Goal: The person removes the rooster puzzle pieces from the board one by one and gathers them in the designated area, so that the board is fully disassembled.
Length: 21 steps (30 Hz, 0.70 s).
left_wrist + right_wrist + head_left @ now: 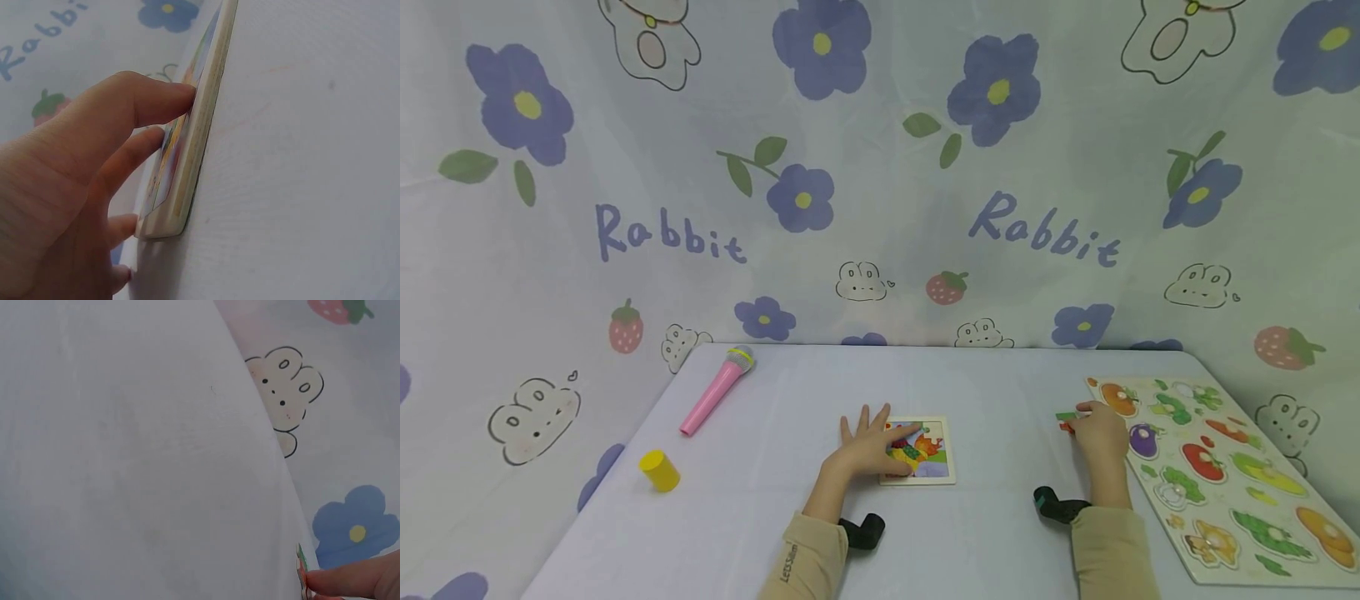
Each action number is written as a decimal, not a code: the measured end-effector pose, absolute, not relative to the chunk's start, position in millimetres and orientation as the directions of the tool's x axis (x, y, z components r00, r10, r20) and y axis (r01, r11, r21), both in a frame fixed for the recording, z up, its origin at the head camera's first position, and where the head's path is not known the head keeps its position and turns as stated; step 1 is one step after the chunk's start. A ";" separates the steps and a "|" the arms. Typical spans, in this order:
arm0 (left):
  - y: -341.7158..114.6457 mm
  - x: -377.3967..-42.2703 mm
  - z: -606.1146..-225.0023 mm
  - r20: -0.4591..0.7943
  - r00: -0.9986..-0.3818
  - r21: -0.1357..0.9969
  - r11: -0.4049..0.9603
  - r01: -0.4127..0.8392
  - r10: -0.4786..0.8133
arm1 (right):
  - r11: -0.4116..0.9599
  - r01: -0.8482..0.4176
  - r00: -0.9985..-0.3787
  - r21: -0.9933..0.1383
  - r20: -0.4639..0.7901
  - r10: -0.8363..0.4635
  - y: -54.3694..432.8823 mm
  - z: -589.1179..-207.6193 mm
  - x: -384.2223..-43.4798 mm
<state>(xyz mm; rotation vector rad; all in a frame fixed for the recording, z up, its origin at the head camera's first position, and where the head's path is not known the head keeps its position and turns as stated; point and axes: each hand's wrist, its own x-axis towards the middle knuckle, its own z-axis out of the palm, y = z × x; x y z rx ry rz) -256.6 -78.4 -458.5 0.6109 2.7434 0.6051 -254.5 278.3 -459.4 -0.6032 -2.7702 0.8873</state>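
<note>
A small framed jigsaw puzzle (951, 450) with a colourful picture lies near the middle of the table. My left hand (867, 448) rests on its left part with fingers spread; in the left wrist view the thumb (165, 103) touches the picture by the near rim. Off to the right, my right hand (1101, 429) pinches a small green and red puzzle piece (1064, 419) between thumb and fingers. Only the edge of that puzzle piece (301, 569) shows in the right wrist view, at the bottom right.
Right of my right hand lies a wooden vegetable puzzle board (1213, 500), reaching the table's right edge. A pink toy microphone (715, 396) lies at the back left, with a yellow cylinder (659, 471) nearer the front. A patterned cloth (880, 192) hangs behind the white table (985, 383).
</note>
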 end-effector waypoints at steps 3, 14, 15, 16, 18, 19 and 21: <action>-78.3 -256.2 -457.7 -0.164 -0.876 0.448 0.825 0.344 0.454 | 0.746 0.315 -0.905 -0.587 0.052 0.423 278.4 -460.0 -254.0; -78.7 -254.1 -454.6 -0.171 -0.871 0.448 0.824 0.347 0.460 | 0.679 0.203 -0.912 -0.705 0.117 0.394 270.4 -458.2 -258.7; -78.8 -254.1 -454.8 -0.172 -0.872 0.448 0.824 0.346 0.459 | 0.658 0.193 -0.916 -0.728 0.108 0.387 268.7 -457.4 -259.9; -78.8 -254.1 -455.1 -0.172 -0.872 0.449 0.824 0.345 0.459 | 0.639 0.181 -0.919 -0.747 0.102 0.380 266.6 -456.8 -261.1; -79.0 -254.5 -455.5 -0.171 -0.872 0.447 0.825 0.345 0.458 | 0.606 0.160 -0.925 -0.779 0.097 0.368 262.4 -456.4 -263.7; -79.1 -254.6 -455.6 -0.170 -0.873 0.448 0.825 0.345 0.457 | 0.592 0.146 -0.927 -0.792 0.099 0.361 260.2 -456.3 -265.0; -79.4 -255.0 -456.0 -0.165 -0.876 0.453 0.823 0.341 0.454 | 0.579 0.120 -0.932 -0.806 0.109 0.345 255.2 -456.2 -267.7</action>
